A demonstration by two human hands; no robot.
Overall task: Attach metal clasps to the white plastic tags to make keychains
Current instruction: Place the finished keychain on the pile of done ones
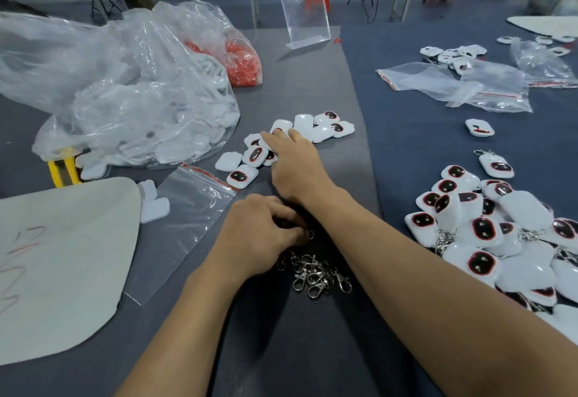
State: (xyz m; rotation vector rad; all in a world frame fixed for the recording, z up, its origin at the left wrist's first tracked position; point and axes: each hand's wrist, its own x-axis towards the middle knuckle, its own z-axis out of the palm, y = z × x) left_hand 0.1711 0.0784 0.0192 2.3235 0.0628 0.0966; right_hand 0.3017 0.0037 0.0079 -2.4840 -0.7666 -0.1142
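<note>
The left hand (259, 231) is curled tight, its fingertips pinching a metal clasp (309, 234). Only the clasp's small ring shows past the fingers; the rest is hidden in the grip. Directly below this hand, touching its edge, lies the heap of loose clasps (319, 274) on the table (312, 77).

The right hand (297, 162) reaches ahead of the left, with its forearm crossing just beside it. Its fingers (275, 137) lie fairly straight on the cluster of white tags (303, 123). The palm covers several tags, so any hold beneath it cannot be made out.

Right of the right forearm, well apart, is a pile of finished keychains (488, 231), cut off by the frame edge. Left of both hands, a clear bag (140, 115) holds more white tags, blurred by the plastic. A flat zip bag (187, 215) lies just beside the left hand.
</note>
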